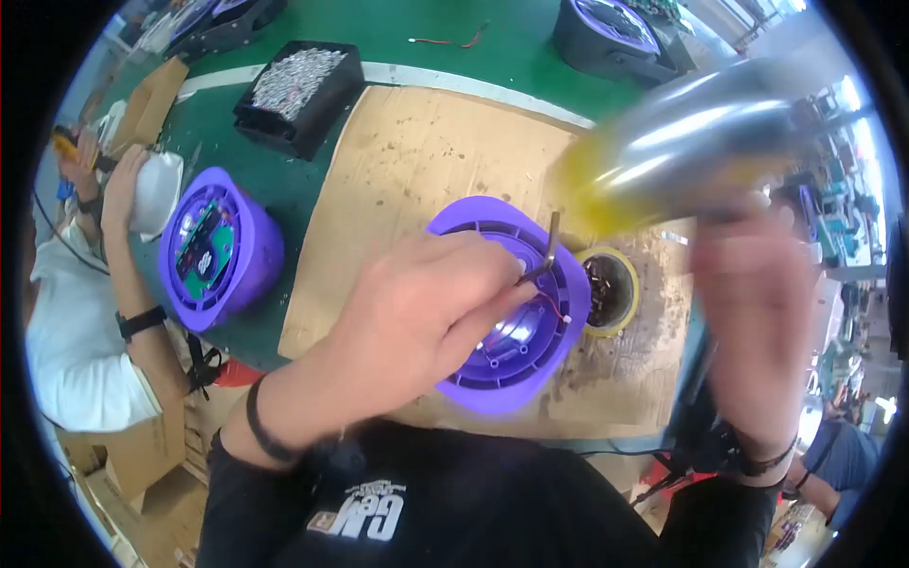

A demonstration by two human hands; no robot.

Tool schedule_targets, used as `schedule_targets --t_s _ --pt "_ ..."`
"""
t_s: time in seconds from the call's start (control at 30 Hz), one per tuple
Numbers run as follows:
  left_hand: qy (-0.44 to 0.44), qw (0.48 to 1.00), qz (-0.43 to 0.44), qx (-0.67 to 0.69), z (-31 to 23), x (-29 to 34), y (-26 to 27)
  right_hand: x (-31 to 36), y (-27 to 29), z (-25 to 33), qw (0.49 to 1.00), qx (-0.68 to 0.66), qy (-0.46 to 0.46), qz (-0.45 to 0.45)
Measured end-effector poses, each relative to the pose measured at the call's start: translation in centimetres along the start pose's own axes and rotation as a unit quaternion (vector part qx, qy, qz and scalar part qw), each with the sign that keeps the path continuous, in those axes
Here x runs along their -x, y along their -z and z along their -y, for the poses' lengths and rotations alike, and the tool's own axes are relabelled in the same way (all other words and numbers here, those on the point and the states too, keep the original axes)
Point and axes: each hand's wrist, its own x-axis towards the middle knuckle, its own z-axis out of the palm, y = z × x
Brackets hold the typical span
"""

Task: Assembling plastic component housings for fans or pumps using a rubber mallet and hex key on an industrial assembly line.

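My left hand (436, 298) is closed over a round purple housing (507, 396), pinching a thin bent metal tool (552, 241) whose exact kind I cannot make out. Inside the housing show a shiny clear dome part, screw posts and a red wire with a white connector (566, 319). My right hand (753, 303) is smeared by motion at the right. A blurred silver and yellow cylinder-shaped tool (682, 142) hangs just above it; whether the fingers grip it is unclear. Touching the housing's right side, a yellow-rimmed ring (632, 293) holds small dark screws.
Stained cardboard (454, 133) covers part of the green table (454, 66). A black bin (322, 118) of small silvery parts stands at the back left. Left of the cardboard is another purple housing (256, 251) with a green circuit board. A co-worker's arm (118, 227) reaches in beyond.
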Motion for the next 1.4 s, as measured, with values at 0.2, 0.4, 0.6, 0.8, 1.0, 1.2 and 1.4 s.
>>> schedule_targets --t_s 0.2,0.4,0.6,0.8,1.0,1.2,1.4 --pt "0.010 0.998 -0.026 0.047 -0.5 0.1 -0.7 -0.4 0.2 0.6 0.990 -0.052 0.115 -0.065" --pt "0.008 0.999 0.014 0.029 0.0 0.6 0.0 0.8 2.5 0.0 0.983 -0.094 -0.123 -0.097" --pt "0.086 0.970 -0.113 0.197 0.3 -1.3 2.9 3.0 3.3 -11.9 0.960 -0.109 -0.256 -0.028" --pt "0.091 0.985 -0.097 -0.107 8.7 -4.8 1.8 5.9 0.9 -21.9 0.968 0.109 -0.217 -0.057" --pt "0.129 0.988 -0.025 -0.080 9.9 -4.4 0.8 5.6 -1.2 -23.6 0.952 0.180 -0.235 -0.076" --pt "-0.011 0.965 0.213 -0.155 -2.6 0.5 3.3 5.8 -1.0 -18.0 0.957 0.208 -0.113 -0.168" --pt "-0.093 0.939 0.163 -0.288 -1.0 4.3 0.6 6.5 -3.3 -10.3 0.993 -0.076 -0.044 -0.074"
